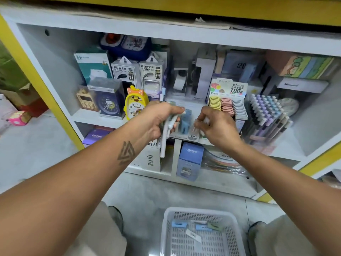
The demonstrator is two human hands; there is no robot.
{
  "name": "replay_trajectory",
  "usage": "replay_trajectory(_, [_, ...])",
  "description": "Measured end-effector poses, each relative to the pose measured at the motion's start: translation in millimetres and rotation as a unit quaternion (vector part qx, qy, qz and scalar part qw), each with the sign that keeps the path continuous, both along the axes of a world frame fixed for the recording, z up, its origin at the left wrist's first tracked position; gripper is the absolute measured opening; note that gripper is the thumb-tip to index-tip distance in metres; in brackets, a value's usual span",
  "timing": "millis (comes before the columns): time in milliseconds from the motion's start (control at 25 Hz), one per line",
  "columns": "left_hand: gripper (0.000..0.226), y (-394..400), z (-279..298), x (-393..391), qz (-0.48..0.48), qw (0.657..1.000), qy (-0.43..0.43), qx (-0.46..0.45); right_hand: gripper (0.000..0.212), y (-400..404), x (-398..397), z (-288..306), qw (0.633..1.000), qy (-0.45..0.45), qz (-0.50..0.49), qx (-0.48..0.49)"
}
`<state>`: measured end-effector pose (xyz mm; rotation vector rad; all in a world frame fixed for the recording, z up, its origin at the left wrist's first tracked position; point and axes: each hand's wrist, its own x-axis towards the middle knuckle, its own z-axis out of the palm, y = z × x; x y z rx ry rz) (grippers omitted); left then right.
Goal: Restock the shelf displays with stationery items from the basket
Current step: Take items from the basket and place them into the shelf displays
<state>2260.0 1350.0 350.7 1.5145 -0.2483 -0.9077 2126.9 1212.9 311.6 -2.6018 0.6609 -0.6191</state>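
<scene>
- A shop selling stationery and small goods.
- White shelves point(184, 36) hold boxed power banks point(125, 71), alarm clocks point(135, 104), erasers point(227, 107) and racked pens point(265, 111), all in retail packaging.
- Printed display card point(228, 87).

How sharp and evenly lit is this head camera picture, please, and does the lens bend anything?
Head view: wide-angle lens bows the shelf edges; lighting is soft and even, with a pale glare patch on the floor by the basket; the left hand, right hand and package lettering look slightly soft.

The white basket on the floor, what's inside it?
The white basket holds a few small packets: two blue, one green and one white. Its near end is out of view.
</scene>
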Motion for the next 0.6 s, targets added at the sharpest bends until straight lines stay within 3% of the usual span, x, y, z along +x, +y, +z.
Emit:
replay_trajectory(320, [0.027, -5.7, -5.6, 3.9, 0.001, 1.0, -0.002, 0.016, 0.017, -6.5, 2.8, 6.9, 0.999, -0.001, 0.033, 0.04])
replay_trajectory(520, [0.031, -9.3, -7.1, 4.3, 0.011, 1.0, -0.009, 0.014, 0.005, -4.5, -0.2, 3.1, 0.997, 0.041, 0.043, -0.039])
replay_trajectory(600, [0.032, -10.2, -7.5, 3.0, 0.009, 1.0, -0.008, 0.012, 0.01, -4.2, -0.1, 4.4, 0.996, 0.056, 0.058, -0.04])
